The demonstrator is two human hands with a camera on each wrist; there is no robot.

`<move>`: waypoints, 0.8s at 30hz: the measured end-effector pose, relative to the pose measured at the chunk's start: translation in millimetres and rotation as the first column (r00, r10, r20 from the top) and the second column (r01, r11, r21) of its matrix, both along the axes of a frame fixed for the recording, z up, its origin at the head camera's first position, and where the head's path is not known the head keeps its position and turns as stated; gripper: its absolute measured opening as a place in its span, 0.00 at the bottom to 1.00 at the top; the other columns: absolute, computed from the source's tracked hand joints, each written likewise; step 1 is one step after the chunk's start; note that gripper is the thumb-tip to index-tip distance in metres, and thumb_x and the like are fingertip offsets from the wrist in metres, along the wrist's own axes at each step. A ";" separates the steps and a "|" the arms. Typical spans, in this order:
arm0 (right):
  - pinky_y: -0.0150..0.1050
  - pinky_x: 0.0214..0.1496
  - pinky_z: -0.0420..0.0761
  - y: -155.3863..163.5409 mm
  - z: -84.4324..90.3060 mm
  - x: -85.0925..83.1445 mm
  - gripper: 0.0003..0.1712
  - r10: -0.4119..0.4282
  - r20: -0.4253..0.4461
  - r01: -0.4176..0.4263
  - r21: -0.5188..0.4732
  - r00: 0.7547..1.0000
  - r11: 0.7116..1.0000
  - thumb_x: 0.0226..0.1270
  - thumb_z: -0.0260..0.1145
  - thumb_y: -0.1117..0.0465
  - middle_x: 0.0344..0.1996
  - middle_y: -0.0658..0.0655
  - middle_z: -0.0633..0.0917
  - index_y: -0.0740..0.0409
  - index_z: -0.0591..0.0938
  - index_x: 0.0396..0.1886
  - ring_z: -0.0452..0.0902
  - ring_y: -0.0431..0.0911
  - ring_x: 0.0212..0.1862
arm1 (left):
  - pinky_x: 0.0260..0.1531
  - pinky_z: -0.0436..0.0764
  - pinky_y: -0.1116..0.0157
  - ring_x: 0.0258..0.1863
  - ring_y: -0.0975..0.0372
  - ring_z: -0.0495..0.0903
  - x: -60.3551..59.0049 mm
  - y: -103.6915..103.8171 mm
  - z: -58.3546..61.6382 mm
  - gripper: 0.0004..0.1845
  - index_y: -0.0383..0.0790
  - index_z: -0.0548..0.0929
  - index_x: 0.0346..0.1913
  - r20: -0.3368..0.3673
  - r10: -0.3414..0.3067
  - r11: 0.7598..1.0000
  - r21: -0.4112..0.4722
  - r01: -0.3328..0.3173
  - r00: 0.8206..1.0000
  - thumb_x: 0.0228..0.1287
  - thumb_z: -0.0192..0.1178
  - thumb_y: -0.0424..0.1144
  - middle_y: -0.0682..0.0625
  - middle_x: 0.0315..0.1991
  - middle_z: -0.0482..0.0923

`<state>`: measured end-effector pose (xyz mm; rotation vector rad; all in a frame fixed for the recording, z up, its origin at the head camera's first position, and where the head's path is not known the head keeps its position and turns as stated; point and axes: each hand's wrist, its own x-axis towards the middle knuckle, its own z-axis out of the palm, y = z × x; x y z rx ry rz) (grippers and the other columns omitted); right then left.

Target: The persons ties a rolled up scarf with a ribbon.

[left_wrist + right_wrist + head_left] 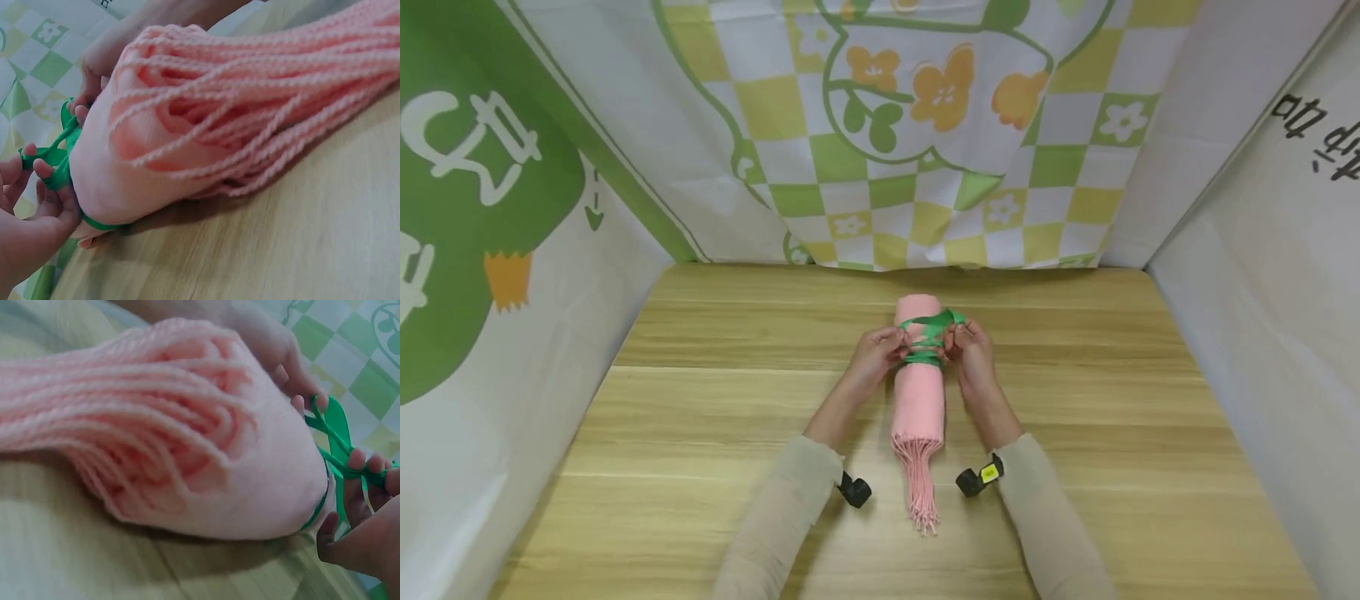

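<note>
A pink scarf [919,404] lies rolled up lengthwise on the table, its twisted fringe [921,483] trailing toward the front edge. Green ribbon [922,358] runs around the upper half of the roll, with loops and strands standing up from it. To the left of the roll, my left hand [872,358] pinches a strand of the ribbon between thumb and fingers. On the opposite side my right hand [973,360] pinches another part, which the right wrist view shows as a bunched green strand [375,478]. Part of the ribbon is hidden behind the fingers.
The wood-grain table [722,450] carries the roll. A checked green and yellow cloth [910,208] hangs along its back edge, and printed white panels [1262,275] border the sides. A small black camera [854,490] is strapped at each wrist.
</note>
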<state>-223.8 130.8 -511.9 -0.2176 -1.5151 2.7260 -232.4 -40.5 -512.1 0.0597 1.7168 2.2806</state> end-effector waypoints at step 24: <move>0.32 0.27 0.67 12.9 -8.0 5.3 0.08 0.013 0.023 -0.021 0.404 1.000 0.914 0.73 0.49 0.71 0.16 0.47 0.73 0.71 0.75 0.36 0.68 0.40 0.23 | 0.36 0.73 0.70 0.29 0.66 0.72 9.3 -11.7 -7.6 0.19 0.41 0.74 0.24 0.090 0.016 0.993 -0.115 -0.005 0.996 0.78 0.46 0.35 0.56 0.26 0.72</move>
